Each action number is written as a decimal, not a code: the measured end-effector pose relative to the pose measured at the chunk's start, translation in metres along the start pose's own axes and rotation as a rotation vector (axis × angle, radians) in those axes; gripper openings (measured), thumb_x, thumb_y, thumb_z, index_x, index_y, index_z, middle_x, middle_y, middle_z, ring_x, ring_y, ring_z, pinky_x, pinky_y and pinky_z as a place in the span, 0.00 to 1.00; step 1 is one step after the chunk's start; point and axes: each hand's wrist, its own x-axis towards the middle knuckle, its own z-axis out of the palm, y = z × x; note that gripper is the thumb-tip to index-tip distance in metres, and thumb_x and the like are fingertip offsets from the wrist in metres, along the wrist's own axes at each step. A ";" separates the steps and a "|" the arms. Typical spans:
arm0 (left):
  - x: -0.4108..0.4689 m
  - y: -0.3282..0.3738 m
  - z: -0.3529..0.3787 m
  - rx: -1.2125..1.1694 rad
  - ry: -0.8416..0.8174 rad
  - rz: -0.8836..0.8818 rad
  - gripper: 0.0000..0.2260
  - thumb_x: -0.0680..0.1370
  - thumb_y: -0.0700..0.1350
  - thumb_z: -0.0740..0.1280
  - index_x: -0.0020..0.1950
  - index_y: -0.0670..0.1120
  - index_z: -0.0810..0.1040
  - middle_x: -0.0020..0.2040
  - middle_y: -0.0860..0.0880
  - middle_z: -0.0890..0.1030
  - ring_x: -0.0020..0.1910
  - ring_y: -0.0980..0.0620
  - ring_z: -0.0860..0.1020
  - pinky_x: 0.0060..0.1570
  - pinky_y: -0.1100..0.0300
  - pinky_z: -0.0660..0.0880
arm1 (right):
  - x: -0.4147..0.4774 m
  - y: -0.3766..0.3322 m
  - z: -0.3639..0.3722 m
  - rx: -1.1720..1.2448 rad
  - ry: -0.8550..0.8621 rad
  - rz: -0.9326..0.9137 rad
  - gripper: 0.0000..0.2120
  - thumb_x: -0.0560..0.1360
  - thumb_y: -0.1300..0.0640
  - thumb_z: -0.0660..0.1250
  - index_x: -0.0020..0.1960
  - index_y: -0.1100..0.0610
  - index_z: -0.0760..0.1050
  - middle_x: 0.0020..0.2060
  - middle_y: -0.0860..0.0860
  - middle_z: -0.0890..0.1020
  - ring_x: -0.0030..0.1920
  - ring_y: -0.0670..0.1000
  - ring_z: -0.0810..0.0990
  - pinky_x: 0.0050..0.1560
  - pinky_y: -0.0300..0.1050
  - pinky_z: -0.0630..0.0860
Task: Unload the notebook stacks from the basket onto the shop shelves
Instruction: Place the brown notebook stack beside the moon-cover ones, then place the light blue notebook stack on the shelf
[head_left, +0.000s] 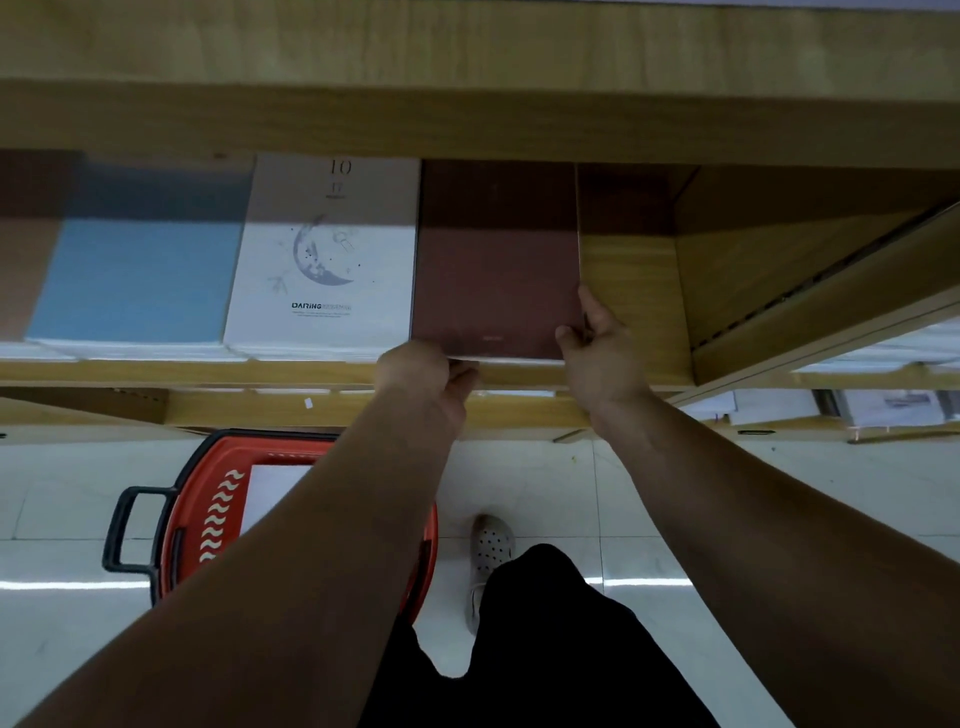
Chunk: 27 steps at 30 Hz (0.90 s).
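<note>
A stack of brown notebooks lies flat on the wooden shelf, next to a white stack with a moon drawing. My left hand grips the stack's front left corner, fingers curled at its edge. My right hand holds the front right corner, thumb on the cover and fingers along the right side. Below on the floor stands the red basket with a black handle; something white lies inside it, mostly hidden by my left forearm.
White notebooks and blue notebooks fill the shelf to the left. Bare shelf board lies right of the brown stack, up to a wooden divider. An upper shelf board overhangs. More stock sits on low shelves at right.
</note>
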 end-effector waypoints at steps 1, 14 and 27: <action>-0.001 0.000 -0.002 0.000 -0.020 0.005 0.10 0.82 0.33 0.58 0.45 0.41 0.76 0.44 0.40 0.80 0.46 0.41 0.80 0.53 0.45 0.80 | 0.000 0.001 0.000 0.004 -0.006 0.003 0.28 0.84 0.59 0.62 0.81 0.46 0.60 0.76 0.49 0.70 0.74 0.49 0.71 0.72 0.40 0.68; -0.009 -0.017 -0.113 0.261 -0.197 0.000 0.11 0.84 0.36 0.60 0.66 0.41 0.74 0.57 0.39 0.81 0.50 0.40 0.83 0.51 0.48 0.80 | -0.083 0.049 0.047 0.182 0.337 0.067 0.25 0.80 0.55 0.69 0.76 0.50 0.69 0.61 0.56 0.78 0.53 0.49 0.79 0.59 0.49 0.76; 0.136 -0.053 -0.387 0.883 0.013 0.181 0.19 0.82 0.47 0.66 0.74 0.52 0.71 0.68 0.47 0.77 0.53 0.51 0.78 0.37 0.61 0.75 | -0.135 0.154 0.299 -0.181 -0.189 0.326 0.22 0.79 0.49 0.70 0.71 0.44 0.71 0.64 0.48 0.79 0.54 0.50 0.83 0.53 0.47 0.82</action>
